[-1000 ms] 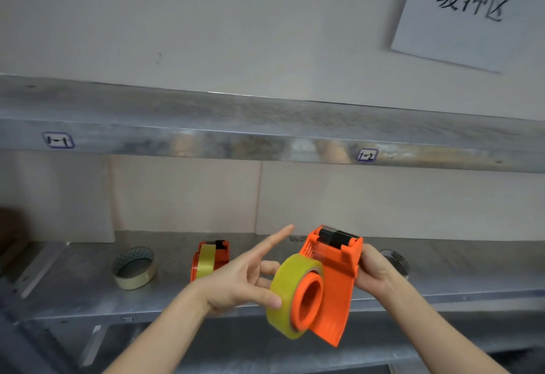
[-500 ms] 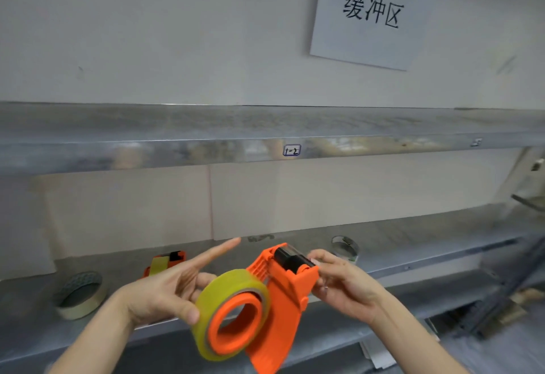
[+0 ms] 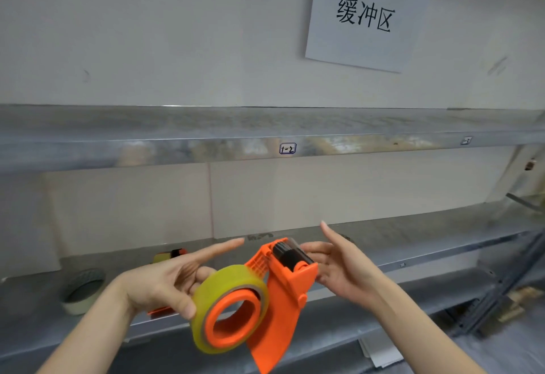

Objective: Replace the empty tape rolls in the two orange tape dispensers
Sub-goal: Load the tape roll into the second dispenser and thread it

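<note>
While the left hand (image 3: pixel 165 285) pinches the yellow roll (image 3: pixel 230 308) seated on the dispenser (image 3: pixel 283 294) held before the shelf (image 3: pixel 413 244), the right hand (image 3: pixel 339 264), seemingly open-fingered at the roller, should steady it; then thread the tape end.

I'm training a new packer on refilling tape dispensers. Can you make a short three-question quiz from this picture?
1. True or false: a yellowish tape roll sits on the held orange dispenser.
2. Which hand grips that roll?
3. The second dispenser is: A) on the upper shelf B) on the lower shelf C) on the floor

Key: 1 true; 2 left hand, while the right hand touches the dispenser head; 3 B.
</note>
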`<state>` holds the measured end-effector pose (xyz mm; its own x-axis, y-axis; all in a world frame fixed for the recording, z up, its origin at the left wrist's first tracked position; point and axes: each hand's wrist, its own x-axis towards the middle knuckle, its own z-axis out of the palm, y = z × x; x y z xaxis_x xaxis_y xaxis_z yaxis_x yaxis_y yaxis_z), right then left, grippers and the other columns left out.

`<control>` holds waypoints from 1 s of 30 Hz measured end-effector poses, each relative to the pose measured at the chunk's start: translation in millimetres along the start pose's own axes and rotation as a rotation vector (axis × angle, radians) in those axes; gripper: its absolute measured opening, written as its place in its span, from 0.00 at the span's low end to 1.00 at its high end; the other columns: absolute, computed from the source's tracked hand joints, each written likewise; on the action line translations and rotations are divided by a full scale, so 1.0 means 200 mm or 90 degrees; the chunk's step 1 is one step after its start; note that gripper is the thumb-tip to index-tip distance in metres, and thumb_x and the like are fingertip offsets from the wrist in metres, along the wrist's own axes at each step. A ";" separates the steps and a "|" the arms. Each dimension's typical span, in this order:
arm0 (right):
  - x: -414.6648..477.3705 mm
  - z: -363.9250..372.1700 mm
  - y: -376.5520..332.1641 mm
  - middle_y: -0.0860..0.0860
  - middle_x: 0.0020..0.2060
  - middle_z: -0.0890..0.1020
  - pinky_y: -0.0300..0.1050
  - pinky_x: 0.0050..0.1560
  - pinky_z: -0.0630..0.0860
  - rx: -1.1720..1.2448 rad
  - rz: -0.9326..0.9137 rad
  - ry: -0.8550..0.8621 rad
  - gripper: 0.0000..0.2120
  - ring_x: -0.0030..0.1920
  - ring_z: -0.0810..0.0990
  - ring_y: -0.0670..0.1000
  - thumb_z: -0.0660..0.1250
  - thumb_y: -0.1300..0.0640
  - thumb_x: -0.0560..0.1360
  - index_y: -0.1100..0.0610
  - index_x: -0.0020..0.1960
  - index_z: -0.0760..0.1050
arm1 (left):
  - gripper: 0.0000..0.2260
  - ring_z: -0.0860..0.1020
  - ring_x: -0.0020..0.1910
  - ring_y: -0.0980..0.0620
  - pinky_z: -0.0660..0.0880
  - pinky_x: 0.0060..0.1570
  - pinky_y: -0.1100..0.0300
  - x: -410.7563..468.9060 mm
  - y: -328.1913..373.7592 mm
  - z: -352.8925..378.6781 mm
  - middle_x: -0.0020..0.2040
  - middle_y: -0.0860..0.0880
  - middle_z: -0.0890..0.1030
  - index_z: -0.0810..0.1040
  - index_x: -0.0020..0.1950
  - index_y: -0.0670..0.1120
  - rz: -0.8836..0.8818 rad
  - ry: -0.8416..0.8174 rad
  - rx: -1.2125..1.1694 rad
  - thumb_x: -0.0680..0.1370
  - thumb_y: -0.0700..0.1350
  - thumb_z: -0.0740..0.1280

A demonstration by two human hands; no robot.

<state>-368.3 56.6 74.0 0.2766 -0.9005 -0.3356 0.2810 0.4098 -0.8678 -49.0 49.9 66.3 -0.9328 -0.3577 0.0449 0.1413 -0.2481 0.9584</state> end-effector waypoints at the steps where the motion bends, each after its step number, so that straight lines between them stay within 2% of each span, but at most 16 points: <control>1: 0.02 0.01 0.00 0.58 0.34 0.82 0.42 0.37 0.70 -0.022 0.027 -0.024 0.29 0.32 0.75 0.52 0.67 0.37 0.66 0.64 0.46 0.80 | 0.42 0.81 0.49 0.55 0.78 0.47 0.65 0.00 0.01 0.00 0.57 0.45 0.80 0.52 0.79 0.52 -0.019 0.003 0.011 0.73 0.28 0.67; 4: 0.03 0.06 0.02 0.56 0.35 0.79 0.42 0.40 0.75 -0.014 0.067 -0.098 0.27 0.34 0.76 0.51 0.73 0.40 0.65 0.63 0.49 0.77 | 0.42 0.80 0.53 0.50 0.78 0.49 0.63 0.01 0.05 -0.01 0.58 0.42 0.79 0.57 0.78 0.52 -0.063 0.053 0.076 0.71 0.33 0.73; 6: 0.04 0.07 0.01 0.57 0.40 0.78 0.41 0.45 0.76 0.005 0.059 -0.121 0.26 0.38 0.77 0.50 0.76 0.45 0.63 0.62 0.53 0.78 | 0.42 0.73 0.62 0.42 0.77 0.55 0.59 0.00 0.07 -0.02 0.66 0.35 0.73 0.60 0.78 0.52 -0.065 0.095 0.128 0.70 0.35 0.76; 9: 0.06 0.07 0.00 0.61 0.54 0.74 0.49 0.65 0.68 0.010 0.056 -0.136 0.33 0.54 0.73 0.55 0.81 0.48 0.56 0.61 0.57 0.80 | 0.39 0.63 0.71 0.34 0.70 0.66 0.51 0.02 0.12 -0.03 0.74 0.34 0.65 0.63 0.77 0.49 -0.064 0.105 0.178 0.70 0.36 0.76; 11: 0.08 0.05 -0.02 0.62 0.59 0.72 0.50 0.71 0.62 0.046 0.063 -0.133 0.34 0.57 0.71 0.56 0.82 0.51 0.57 0.62 0.59 0.79 | 0.39 0.61 0.72 0.29 0.64 0.68 0.42 0.03 0.14 -0.03 0.74 0.34 0.65 0.62 0.77 0.48 -0.074 0.101 0.185 0.69 0.40 0.77; 13: 0.08 0.04 -0.04 0.63 0.59 0.75 0.48 0.68 0.66 0.098 0.063 -0.135 0.32 0.55 0.74 0.56 0.81 0.56 0.59 0.64 0.59 0.78 | 0.39 0.59 0.72 0.26 0.58 0.67 0.35 0.04 0.15 -0.03 0.74 0.35 0.66 0.62 0.77 0.48 -0.087 0.086 0.189 0.70 0.41 0.77; 15: 0.08 0.03 -0.06 0.61 0.56 0.78 0.46 0.60 0.69 0.147 0.052 -0.135 0.29 0.51 0.77 0.56 0.79 0.59 0.60 0.64 0.59 0.76 | 0.39 0.59 0.71 0.25 0.57 0.67 0.33 0.03 0.15 -0.03 0.74 0.35 0.66 0.62 0.77 0.48 -0.097 0.066 0.194 0.70 0.41 0.77; 18: 0.09 0.01 -0.07 0.58 0.58 0.72 0.43 0.52 0.64 0.188 0.033 -0.121 0.33 0.45 0.71 0.54 0.79 0.60 0.61 0.61 0.62 0.68 | 0.39 0.59 0.72 0.26 0.58 0.67 0.35 0.03 0.15 -0.04 0.74 0.35 0.66 0.62 0.77 0.48 -0.090 0.068 0.197 0.70 0.41 0.77; 20: 0.09 0.00 -0.07 0.57 0.56 0.73 0.42 0.45 0.63 0.189 0.024 -0.103 0.36 0.41 0.68 0.51 0.78 0.61 0.61 0.61 0.66 0.67 | 0.39 0.59 0.72 0.27 0.60 0.68 0.37 0.03 0.15 -0.04 0.74 0.36 0.66 0.63 0.77 0.49 -0.083 0.075 0.198 0.70 0.41 0.77; 22: 0.10 -0.01 -0.07 0.57 0.54 0.73 0.42 0.43 0.62 0.191 0.021 -0.089 0.38 0.40 0.68 0.51 0.77 0.62 0.61 0.62 0.68 0.67 | 0.39 0.59 0.72 0.26 0.58 0.68 0.35 0.03 0.16 -0.04 0.74 0.36 0.66 0.63 0.77 0.49 -0.085 0.073 0.198 0.70 0.41 0.77; 23: 0.11 -0.01 -0.07 0.57 0.53 0.72 0.42 0.43 0.62 0.196 0.021 -0.084 0.36 0.41 0.68 0.52 0.77 0.63 0.61 0.62 0.67 0.68 | 0.39 0.59 0.72 0.26 0.56 0.67 0.33 0.03 0.16 -0.04 0.74 0.36 0.66 0.63 0.77 0.48 -0.084 0.068 0.195 0.70 0.41 0.77; 26: 0.12 0.00 -0.06 0.55 0.49 0.70 0.43 0.44 0.63 0.200 0.024 -0.071 0.27 0.41 0.67 0.52 0.77 0.66 0.60 0.58 0.55 0.71 | 0.39 0.60 0.72 0.26 0.55 0.68 0.32 0.03 0.15 -0.04 0.74 0.36 0.66 0.63 0.77 0.48 -0.079 0.063 0.189 0.70 0.41 0.77; 28: 0.11 0.01 -0.05 0.56 0.47 0.74 0.43 0.46 0.65 0.192 0.017 -0.083 0.25 0.42 0.69 0.53 0.77 0.68 0.59 0.57 0.50 0.70 | 0.39 0.60 0.72 0.27 0.58 0.68 0.35 0.03 0.15 -0.04 0.74 0.36 0.66 0.63 0.77 0.49 -0.073 0.067 0.189 0.69 0.42 0.77; 30: 0.11 0.00 -0.05 0.57 0.42 0.78 0.43 0.43 0.69 0.170 -0.003 -0.097 0.24 0.39 0.73 0.53 0.79 0.68 0.54 0.57 0.44 0.72 | 0.39 0.62 0.71 0.29 0.65 0.68 0.43 0.04 0.14 -0.03 0.74 0.36 0.67 0.64 0.76 0.49 -0.070 0.072 0.187 0.69 0.43 0.78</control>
<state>-364.5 32.7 74.3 0.4034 -0.8787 -0.2552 0.5084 0.4471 -0.7359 -49.6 34.5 91.8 -0.8919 -0.4451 -0.0794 -0.0753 -0.0271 0.9968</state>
